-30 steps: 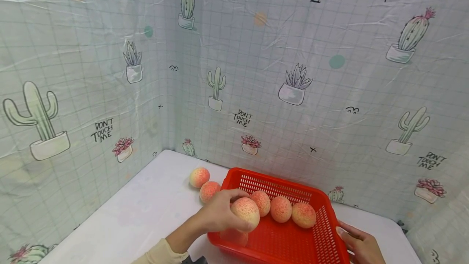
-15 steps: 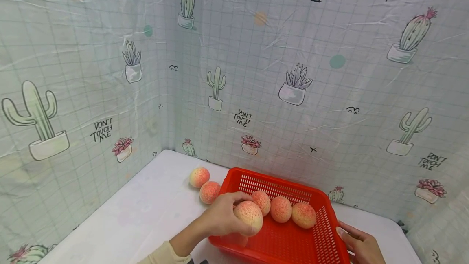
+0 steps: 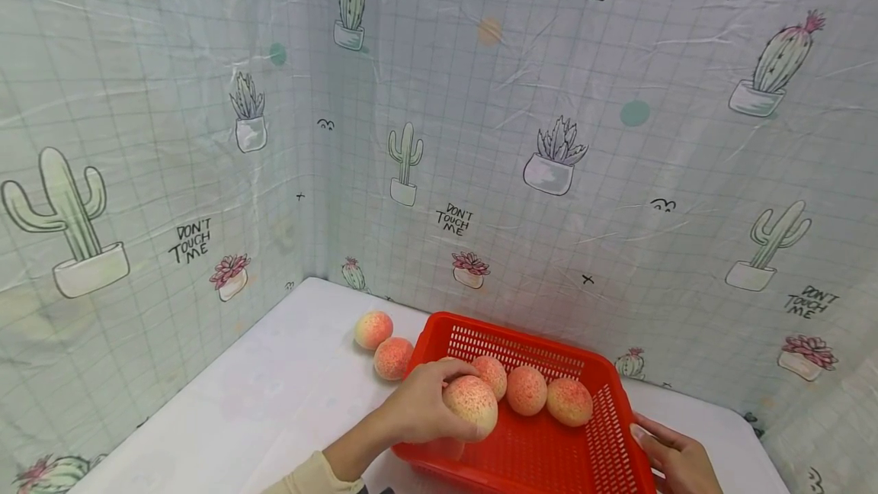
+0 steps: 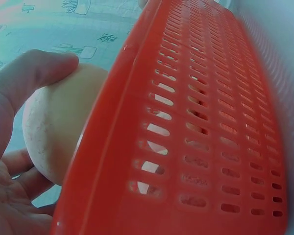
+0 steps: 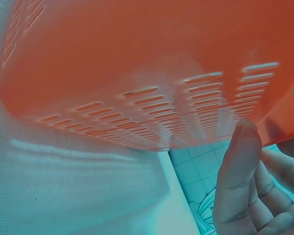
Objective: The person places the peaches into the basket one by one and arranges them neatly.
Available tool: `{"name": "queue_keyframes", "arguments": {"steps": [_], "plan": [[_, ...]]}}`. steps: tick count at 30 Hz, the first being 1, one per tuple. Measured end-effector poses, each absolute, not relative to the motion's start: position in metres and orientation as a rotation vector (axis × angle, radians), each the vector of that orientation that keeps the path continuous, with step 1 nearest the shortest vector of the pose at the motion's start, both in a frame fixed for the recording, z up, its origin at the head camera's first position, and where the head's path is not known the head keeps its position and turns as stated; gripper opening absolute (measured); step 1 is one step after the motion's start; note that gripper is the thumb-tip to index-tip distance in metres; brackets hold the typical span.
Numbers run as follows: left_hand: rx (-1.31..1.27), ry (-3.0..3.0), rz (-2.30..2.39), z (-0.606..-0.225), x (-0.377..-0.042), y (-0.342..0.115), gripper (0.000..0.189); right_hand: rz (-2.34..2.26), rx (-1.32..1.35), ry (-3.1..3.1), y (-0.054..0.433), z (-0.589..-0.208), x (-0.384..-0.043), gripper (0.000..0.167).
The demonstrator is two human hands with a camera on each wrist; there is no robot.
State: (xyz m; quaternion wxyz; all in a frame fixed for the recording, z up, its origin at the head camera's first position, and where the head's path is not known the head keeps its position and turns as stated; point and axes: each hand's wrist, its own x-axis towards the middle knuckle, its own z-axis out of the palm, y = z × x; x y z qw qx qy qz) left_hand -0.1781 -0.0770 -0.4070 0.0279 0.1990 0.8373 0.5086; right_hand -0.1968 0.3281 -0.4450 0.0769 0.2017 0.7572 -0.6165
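Observation:
My left hand (image 3: 425, 406) grips a pale yellow and pink peach (image 3: 471, 408), thumb and fingers round its sides. It holds the peach over the left part of a red plastic basket (image 3: 521, 463). In the left wrist view the same peach (image 4: 63, 117) shows partly behind the basket's rim (image 4: 112, 103). Inside the basket, three peaches (image 3: 527, 390) sit in a row near the back wall, the leftmost partly covered by the held one. At the basket's right side, my right hand (image 3: 675, 456) holds the rim. Its thumb (image 5: 240, 171) lies against the slotted wall in the right wrist view.
Two more peaches, one at the back (image 3: 373, 330) and one nearer (image 3: 394, 358), lie on the white table (image 3: 274, 387) left of the basket. A cactus-printed curtain (image 3: 480, 136) hangs behind and along the left side of the table.
My left hand has shifted slightly right and inward over the basket with the peach in its grip. The right hand and the basket have stayed in place.

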Motion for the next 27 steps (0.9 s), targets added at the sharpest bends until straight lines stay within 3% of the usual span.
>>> {"name": "queue_keyframes", "arguments": {"steps": [27], "plan": [[0.574, 2.736, 1.525, -0.416, -0.176, -0.053, 0.069, -1.853, 0.593, 2.272, 0.331, -0.449, -0.2, 0.076]]}}
